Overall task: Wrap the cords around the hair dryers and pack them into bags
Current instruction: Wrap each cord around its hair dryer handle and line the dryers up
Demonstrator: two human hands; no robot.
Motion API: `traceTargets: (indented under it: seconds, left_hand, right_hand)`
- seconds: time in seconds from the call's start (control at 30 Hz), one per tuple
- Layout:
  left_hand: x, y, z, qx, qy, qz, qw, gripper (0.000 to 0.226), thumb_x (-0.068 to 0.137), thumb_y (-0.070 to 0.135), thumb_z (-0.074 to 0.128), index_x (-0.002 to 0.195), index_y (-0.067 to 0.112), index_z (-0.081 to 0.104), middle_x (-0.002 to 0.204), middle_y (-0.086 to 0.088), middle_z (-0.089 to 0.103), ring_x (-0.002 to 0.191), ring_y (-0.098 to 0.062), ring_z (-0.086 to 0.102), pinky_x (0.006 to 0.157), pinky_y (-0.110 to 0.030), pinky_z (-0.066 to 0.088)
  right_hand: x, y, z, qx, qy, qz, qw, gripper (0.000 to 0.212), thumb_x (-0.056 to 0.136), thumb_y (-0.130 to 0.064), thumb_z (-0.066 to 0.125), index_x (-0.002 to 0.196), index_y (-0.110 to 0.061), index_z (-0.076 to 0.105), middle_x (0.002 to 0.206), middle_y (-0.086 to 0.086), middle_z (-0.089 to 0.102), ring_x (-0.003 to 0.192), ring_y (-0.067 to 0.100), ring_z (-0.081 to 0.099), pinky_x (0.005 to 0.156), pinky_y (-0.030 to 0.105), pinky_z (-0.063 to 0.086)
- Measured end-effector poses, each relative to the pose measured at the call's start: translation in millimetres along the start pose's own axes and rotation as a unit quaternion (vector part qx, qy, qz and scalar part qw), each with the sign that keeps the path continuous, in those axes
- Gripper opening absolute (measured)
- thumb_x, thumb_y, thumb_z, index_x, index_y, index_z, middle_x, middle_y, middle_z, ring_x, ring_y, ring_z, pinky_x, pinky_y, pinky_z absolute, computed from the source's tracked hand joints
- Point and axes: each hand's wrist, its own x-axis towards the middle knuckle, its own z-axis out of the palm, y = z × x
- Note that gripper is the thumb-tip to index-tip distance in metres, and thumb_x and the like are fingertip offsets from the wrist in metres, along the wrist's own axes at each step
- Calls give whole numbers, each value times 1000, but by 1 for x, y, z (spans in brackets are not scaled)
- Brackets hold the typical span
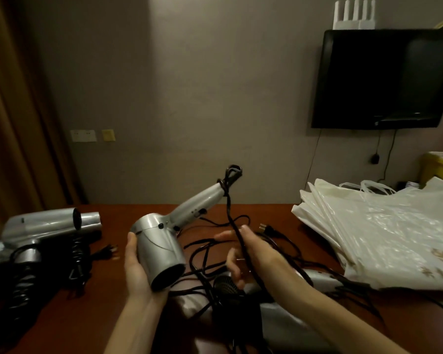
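L hand [136, 267] cups barrel of silver dryer [161, 247] held above table [143, 213] w/ handle up-right, cord [237, 233] runs from handle tip down thru R hand [251, 254], fingers loosely curled round it, bags [384, 233] far right.

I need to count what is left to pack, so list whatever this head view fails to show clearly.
- Head view: the hair dryers at left run off the left edge and overlap, so their number is unclear.
- The hair dryer near the bottom is partly hidden by the right hand and forearm.
- The tangled cords on the table cross; which plug belongs to which dryer cannot be told.
- The plastic bags are stacked and cut off at the right edge.
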Motion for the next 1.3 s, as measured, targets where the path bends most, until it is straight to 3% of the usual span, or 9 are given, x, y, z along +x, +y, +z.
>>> traceTargets:
  seconds: [0.07, 0.2, 0.33, 0.5, 0.73, 0.83, 0.97, 1.17, 1.3]
  left_hand:
    - [2, -4, -1, 5, 21, -7, 1000, 46, 89, 56, 50, 99, 13, 61, 65, -1, 69, 52, -11, 66, 48, -20, 54]
    - [1, -2, 4, 30, 48, 3, 998, 47, 94, 56, 42, 100, 14, 62, 67, -1, 71, 57, -10, 67, 55, -23, 55]
    - [0, 0, 5, 90, 50, 47, 994, 45, 94, 55, 43, 107, 17, 63, 78, -2, 72, 66, -12, 68, 62, -28, 53]
    - [-10, 2, 15, 104, -21, 9, 994, 44, 93, 54, 43, 104, 18, 67, 80, -1, 73, 65, -11, 69, 54, -22, 56]
    - [-14, 18, 14, 207, -110, -25, 972, 47, 80, 57, 50, 91, 19, 77, 77, -5, 72, 62, -13, 67, 52, -25, 56]
    - [-18, 23, 14, 297, -133, -39, 945, 42, 80, 55, 54, 79, 21, 79, 73, -10, 72, 56, -18, 67, 50, -28, 56]
    - [-20, 30, 12, 365, -129, -36, 921, 49, 78, 53, 46, 96, 14, 70, 79, -13, 73, 62, -22, 69, 56, -31, 58]
    - [-10, 29, 13, 397, -99, 1, 912, 32, 83, 40, 49, 92, 13, 63, 63, -5, 71, 51, -15, 68, 46, -22, 53]
    - [-16, 26, 9, 395, -100, 51, 912, 58, 75, 57, 65, 107, 10, 64, 83, -15, 73, 63, -22, 70, 52, -28, 57]
  right_hand:
    - [-8, 2, 1, 60, 15, 18, 998, 37, 103, -38, 27, 112, -20, 58, 64, 2, 59, 55, 10, 56, 54, 21, 47]
    - [-19, 11, -4, 63, 95, 6, 993, 22, 101, -19, 41, 116, -20, 57, 77, 3, 71, 60, 9, 61, 57, 23, 48]
    - [-33, 13, -13, -206, 73, -38, 975, 26, 95, -16, 55, 118, -25, 60, 84, 1, 73, 62, 2, 62, 62, 18, 50]
    - [-3, -25, -37, -529, -70, -44, 845, 11, 91, -22, 62, 98, -20, 70, 80, -18, 65, 65, -10, 61, 64, 14, 51]
    - [24, -36, -65, -208, -5, 70, 976, 16, 92, -13, 62, 105, -5, 65, 68, 0, 70, 51, 6, 56, 45, 14, 44]
    - [26, -23, -66, -195, -9, 98, 976, 21, 91, -4, 56, 109, 5, 64, 58, -6, 68, 45, 0, 57, 44, 11, 44]
    - [23, -19, -64, -199, 7, 73, 977, 28, 72, -36, 68, 88, -15, 78, 68, -1, 69, 51, 3, 57, 49, 12, 43]
    - [3, -18, -62, -177, 99, -29, 979, 13, 88, -17, 65, 95, -9, 73, 52, -4, 63, 41, 3, 51, 41, 12, 40]
    - [-5, -22, -61, -89, 153, -82, 981, 15, 87, -12, 65, 97, -6, 74, 65, 11, 68, 44, 9, 54, 43, 14, 44]
